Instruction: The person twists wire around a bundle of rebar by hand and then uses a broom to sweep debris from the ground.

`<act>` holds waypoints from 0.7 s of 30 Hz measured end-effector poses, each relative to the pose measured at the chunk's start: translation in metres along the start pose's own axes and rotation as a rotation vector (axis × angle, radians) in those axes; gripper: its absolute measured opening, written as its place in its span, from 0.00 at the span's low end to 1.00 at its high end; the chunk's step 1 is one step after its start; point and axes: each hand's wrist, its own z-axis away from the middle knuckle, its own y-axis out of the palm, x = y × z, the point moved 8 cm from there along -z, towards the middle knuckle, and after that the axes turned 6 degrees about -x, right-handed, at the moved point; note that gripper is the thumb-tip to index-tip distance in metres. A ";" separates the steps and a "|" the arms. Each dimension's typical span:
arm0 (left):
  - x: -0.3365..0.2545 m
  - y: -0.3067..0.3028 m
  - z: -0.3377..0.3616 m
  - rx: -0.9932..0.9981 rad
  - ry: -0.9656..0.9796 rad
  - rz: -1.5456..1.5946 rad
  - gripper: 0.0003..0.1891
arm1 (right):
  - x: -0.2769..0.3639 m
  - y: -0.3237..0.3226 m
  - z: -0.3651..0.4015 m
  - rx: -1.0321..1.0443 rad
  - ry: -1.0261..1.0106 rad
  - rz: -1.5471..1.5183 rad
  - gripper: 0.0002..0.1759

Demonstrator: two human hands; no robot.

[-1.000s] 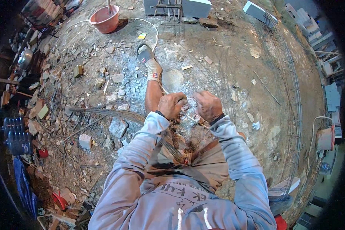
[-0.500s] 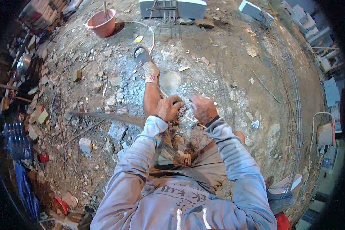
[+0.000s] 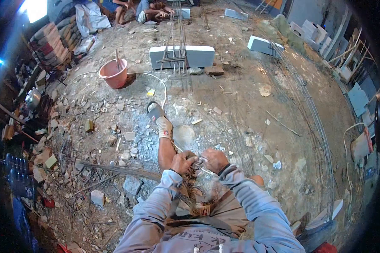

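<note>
My left hand is closed in a pinch above my lap, its fingertips meeting those of my right hand. A white cable runs over the ground past my sandalled foot and along my shin to my fingers. Both hands seem to grip this cable, and a pale end shows below my right fingers. The exact spot between the fingertips is too small to make out. A bundle of thin metal wires lies beside my left forearm, reaching toward my lap.
Rubble and stones cover the ground at left. Ahead stand a red bucket with a stick in it and a pale block behind upright rods. A long rebar cage lies at right. Other people crouch at the far back.
My view has tilted up, bringing the crouching people and far blocks into sight. My hands have come slightly closer together and stay pinched.
</note>
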 end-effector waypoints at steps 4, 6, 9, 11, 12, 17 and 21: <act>-0.006 -0.001 0.003 -0.003 0.043 0.016 0.14 | 0.005 -0.007 -0.004 -0.028 -0.017 -0.108 0.09; -0.009 -0.004 0.003 0.009 0.046 0.037 0.14 | 0.006 -0.009 -0.006 -0.016 0.014 -0.121 0.09; -0.013 0.000 0.001 0.051 0.052 0.084 0.13 | 0.010 -0.014 -0.007 0.008 0.072 -0.116 0.10; -0.013 0.005 -0.001 0.098 0.020 0.130 0.12 | 0.013 -0.026 -0.006 -0.064 0.122 -0.173 0.12; -0.011 0.006 -0.002 0.094 0.021 0.129 0.12 | 0.011 -0.024 -0.005 -0.064 0.118 -0.174 0.12; -0.002 0.010 0.000 0.023 0.050 0.132 0.12 | 0.008 -0.011 -0.002 0.039 0.062 -0.089 0.14; 0.003 0.012 0.006 0.034 -0.060 0.141 0.12 | 0.003 0.005 0.000 0.080 0.024 -0.090 0.09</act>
